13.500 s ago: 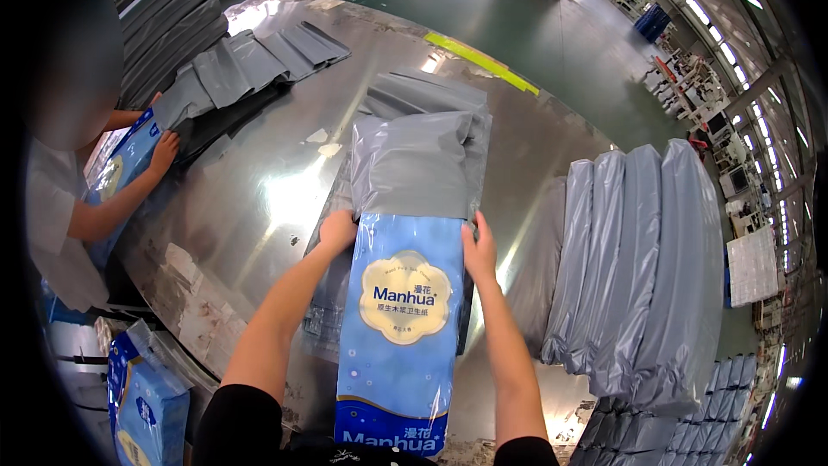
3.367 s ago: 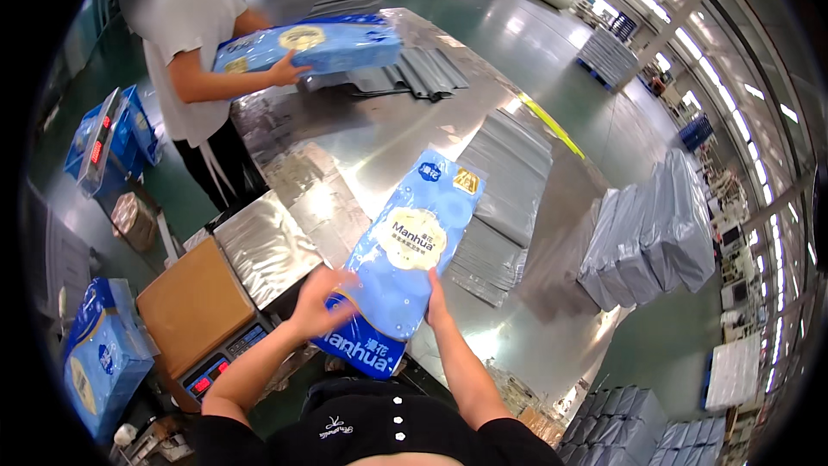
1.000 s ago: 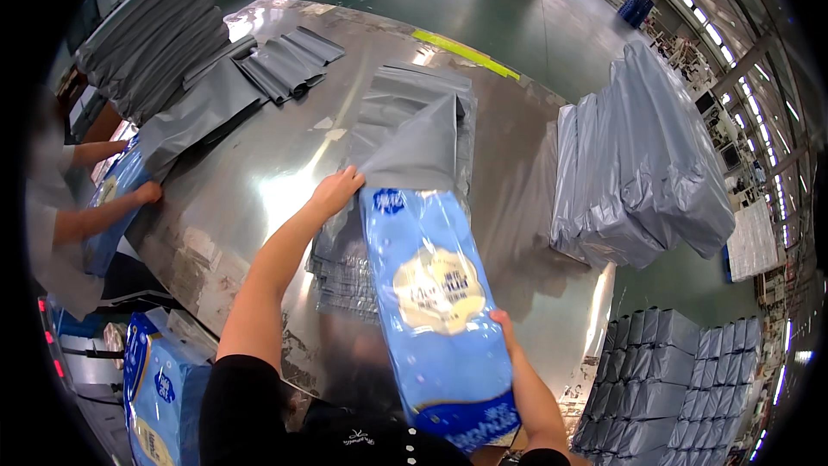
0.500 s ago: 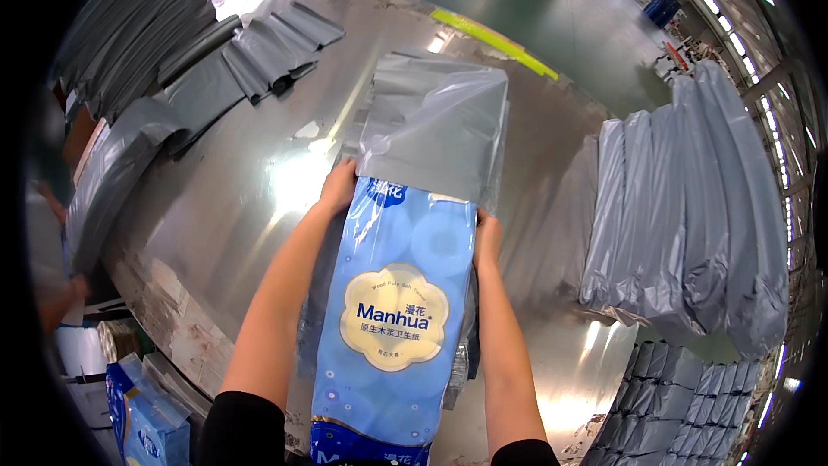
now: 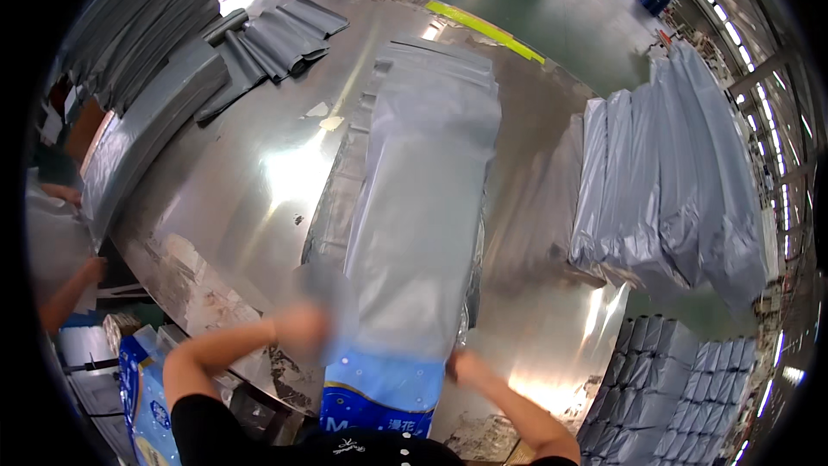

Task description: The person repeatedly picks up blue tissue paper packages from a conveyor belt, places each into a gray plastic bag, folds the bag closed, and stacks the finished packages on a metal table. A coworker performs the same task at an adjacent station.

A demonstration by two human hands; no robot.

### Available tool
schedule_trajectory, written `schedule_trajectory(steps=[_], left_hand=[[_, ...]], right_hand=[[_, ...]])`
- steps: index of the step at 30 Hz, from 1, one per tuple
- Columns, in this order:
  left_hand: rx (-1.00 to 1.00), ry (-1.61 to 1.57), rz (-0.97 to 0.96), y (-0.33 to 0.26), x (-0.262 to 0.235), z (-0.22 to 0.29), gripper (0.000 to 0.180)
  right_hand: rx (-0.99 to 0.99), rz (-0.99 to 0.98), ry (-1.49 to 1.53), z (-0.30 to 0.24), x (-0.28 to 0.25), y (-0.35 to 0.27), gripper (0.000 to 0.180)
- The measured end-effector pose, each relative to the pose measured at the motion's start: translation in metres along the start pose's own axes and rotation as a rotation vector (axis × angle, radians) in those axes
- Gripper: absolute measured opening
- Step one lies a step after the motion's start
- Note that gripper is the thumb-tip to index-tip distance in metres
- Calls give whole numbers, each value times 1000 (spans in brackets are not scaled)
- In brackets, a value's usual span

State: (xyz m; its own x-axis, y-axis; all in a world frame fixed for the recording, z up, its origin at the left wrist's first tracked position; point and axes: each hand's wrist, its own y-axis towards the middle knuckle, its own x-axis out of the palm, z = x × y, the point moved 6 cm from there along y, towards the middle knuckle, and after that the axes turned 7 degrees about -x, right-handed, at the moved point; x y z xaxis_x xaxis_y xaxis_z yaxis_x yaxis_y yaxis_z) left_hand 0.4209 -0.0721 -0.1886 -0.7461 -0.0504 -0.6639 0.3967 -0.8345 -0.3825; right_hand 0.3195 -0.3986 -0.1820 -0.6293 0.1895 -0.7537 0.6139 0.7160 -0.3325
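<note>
A long blue pack of toilet paper [image 5: 379,388] lies lengthwise in front of me on the metal table. A grey plastic bag [image 5: 423,198] covers its far part, and only the near blue end sticks out. My right hand [image 5: 470,371] is closed at the bag's open edge, on the right side of the pack. On the left side, my left hand [image 5: 302,328] is smeared by motion, so its fingers do not show clearly. A blurred grey patch beside it may be part of the bag. More flat grey bags [image 5: 332,216] lie beneath the pack.
Filled grey bags [image 5: 664,181] stand in a row at the table's right. More wrapped packs [image 5: 673,388] are stacked lower right. Folded grey bags [image 5: 276,43] and a tall pile [image 5: 142,26] lie at the far left. Another person's hand [image 5: 86,272] works at the left edge.
The grey bag has come down over the pack toward me, from its far end to near its close end. Both hands have moved back toward my body.
</note>
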Motion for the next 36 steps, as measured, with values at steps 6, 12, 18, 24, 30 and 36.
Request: schedule_trajectory(steps=[6,12,18,24,30,36], left_hand=[[-64,-504,96,-136,131,126,29],[-197,-647,527,-131,77,104,16],[-394,-981,670,-126,119,79,44],[-807,-552,835,-89,146,56,36],[-683,-763,757,-102,125,98,20],[-544,-1475,696,-121,175,79,13]], right_hand=[[199,388,639,-111,148,-87,25],[482,689,541,-122,13,-108,18],[725,639,241,-107,114,-142,17],[111,901,159,-192,61,-31,17],[331,854,28,-106,34,49,37],[161,644,309,-196,51,70,29]])
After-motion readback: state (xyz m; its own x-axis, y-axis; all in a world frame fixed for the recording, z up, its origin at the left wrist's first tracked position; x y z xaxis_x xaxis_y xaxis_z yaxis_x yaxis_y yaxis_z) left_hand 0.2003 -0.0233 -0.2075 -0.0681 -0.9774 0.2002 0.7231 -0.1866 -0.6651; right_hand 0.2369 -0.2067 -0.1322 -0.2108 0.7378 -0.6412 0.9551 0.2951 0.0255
